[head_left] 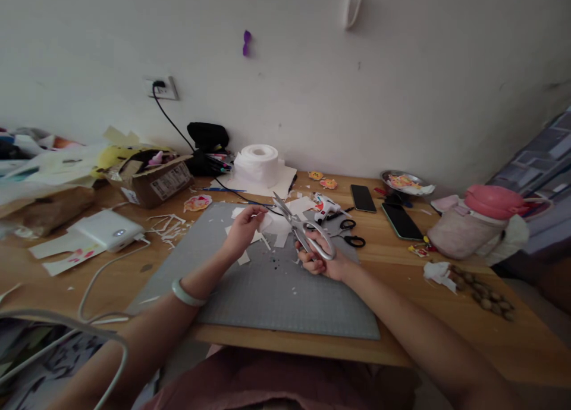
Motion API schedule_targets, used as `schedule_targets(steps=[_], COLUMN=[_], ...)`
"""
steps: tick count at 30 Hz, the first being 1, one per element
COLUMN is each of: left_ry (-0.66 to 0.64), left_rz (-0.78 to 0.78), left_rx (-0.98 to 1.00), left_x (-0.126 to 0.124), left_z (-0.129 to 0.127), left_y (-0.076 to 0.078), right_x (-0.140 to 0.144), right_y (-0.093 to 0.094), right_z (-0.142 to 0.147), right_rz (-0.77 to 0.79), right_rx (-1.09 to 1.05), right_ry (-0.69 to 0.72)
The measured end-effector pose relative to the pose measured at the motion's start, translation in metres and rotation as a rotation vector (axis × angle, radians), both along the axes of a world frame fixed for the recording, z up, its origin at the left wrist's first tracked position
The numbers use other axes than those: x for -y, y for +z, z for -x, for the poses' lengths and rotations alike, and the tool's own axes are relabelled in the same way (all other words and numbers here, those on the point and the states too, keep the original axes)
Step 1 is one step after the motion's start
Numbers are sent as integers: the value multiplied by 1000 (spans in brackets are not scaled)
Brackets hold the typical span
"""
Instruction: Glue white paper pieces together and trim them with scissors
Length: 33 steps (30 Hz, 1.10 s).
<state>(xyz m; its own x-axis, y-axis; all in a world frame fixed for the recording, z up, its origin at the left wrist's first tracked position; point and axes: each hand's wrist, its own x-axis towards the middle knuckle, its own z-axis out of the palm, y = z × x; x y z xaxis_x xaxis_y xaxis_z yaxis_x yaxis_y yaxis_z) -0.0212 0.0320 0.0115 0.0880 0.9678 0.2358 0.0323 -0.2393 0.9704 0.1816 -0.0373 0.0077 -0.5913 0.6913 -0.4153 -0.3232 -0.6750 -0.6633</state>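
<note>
Craft desk [401, 270], cutting mat [285, 306], silver scissors [295, 222]

Scissors [295, 222] held above cut paper [278, 225]

The scissors, silver-grey with looped handles, sit in the right hand [320, 258], handles spread, blades slanting away and leftward. The paper is white, in flat pieces, several straight-edged and some overlapping, on the mat [276, 303]. Pieces lie right by the left hand [248, 225]; whether its fingertips pinch one is too small to tell.
</note>
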Motion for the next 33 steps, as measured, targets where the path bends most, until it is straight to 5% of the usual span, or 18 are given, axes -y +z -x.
schedule_targets(steps=[9,33], left_ry=[92,63], left_rz=[78,74], left_rx=[108,267], left_x=[-2,-4], left_z=[2,4], left_y=[-2,-3], right_x=[1,1], right_y=[-2,-13], right_z=[-4,-9], right_rz=[30,-123], right_rx=[-42,-42], right_ry=[62,218])
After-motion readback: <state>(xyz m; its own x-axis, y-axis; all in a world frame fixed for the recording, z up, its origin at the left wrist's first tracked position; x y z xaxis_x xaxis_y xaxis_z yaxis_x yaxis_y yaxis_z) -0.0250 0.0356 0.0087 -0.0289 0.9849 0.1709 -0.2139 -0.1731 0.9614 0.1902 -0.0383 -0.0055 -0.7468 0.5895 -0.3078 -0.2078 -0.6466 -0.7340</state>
